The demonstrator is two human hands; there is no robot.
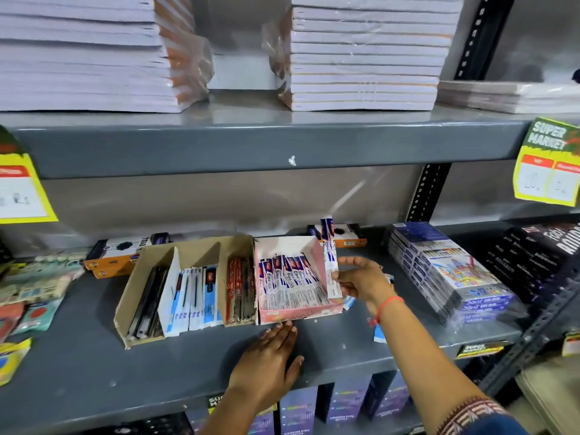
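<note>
A pink cardboard box (298, 312) stands on the grey shelf (94, 356), holding several blue-and-white pen packets (288, 277) leaning in a row. My right hand (361, 281) pinches one such packet (331, 259) upright at the box's right wall. My left hand (270, 359) lies flat on the shelf, fingers straight, its fingertips touching the box's front edge.
A brown divided carton (150, 296) of pens sits left of the pink box. Orange-black boxes (119, 255) lie behind. A stack of crayon packs (452, 274) stands at the right. Notebook stacks (364, 54) fill the shelf above, with yellow price tags (549, 167) hanging from its edge.
</note>
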